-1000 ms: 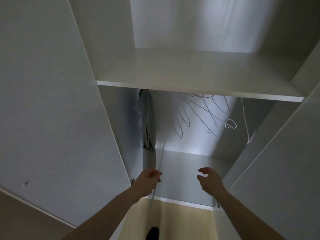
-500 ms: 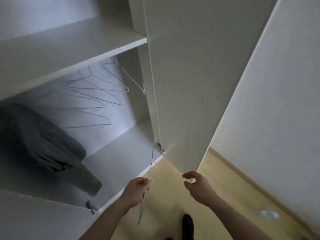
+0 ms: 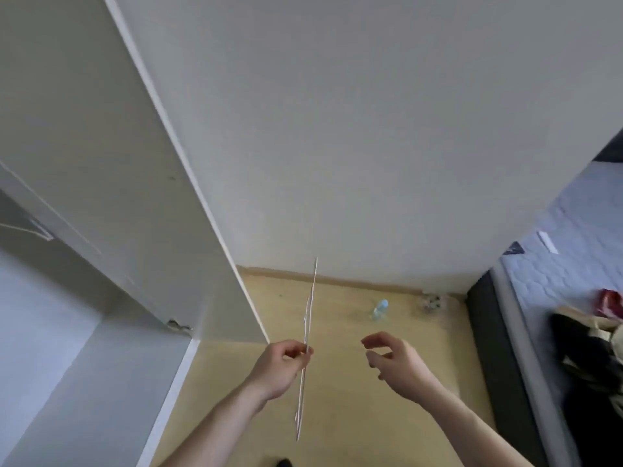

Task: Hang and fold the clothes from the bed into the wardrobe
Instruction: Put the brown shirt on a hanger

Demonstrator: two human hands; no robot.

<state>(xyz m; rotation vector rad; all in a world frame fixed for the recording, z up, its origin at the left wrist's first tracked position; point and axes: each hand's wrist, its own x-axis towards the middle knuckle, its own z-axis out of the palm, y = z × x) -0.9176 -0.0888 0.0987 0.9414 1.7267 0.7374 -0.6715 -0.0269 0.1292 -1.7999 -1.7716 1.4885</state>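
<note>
Since half a second ago your view has swung right, away from the wardrobe's inside: the row of hangers on the rail and the grey garment have left the picture, and the bed has come in at the right edge. Your left hand [image 3: 281,369] still pinches the thin wire hanger [image 3: 307,345] between thumb and fingertips, about the middle of its length. You see the hanger edge-on, nearly upright, its top leaning slightly right, its lower end below your wrist. Your right hand [image 3: 396,364] holds nothing; its fingers are loosely curled with a gap between thumb and forefinger, and it hangs just right of the hanger without touching it.

The clothes [image 3: 593,345] lie in a dark heap with some beige and a red piece on the bed [image 3: 553,274], well to the right of both hands. The bed's dark side panel runs down the right of the picture, and a strip of pale wood floor [image 3: 337,416] lies open between it and the wardrobe [image 3: 67,332].

The open wardrobe door [image 3: 111,163] stands on your left, its white edge slanting down to a corner just left of your left hand. The wardrobe's bottom edge runs below that, close by your left forearm. A plastic bottle [image 3: 379,310] lies on the floor near the wall [image 3: 371,129], beyond your hands.
</note>
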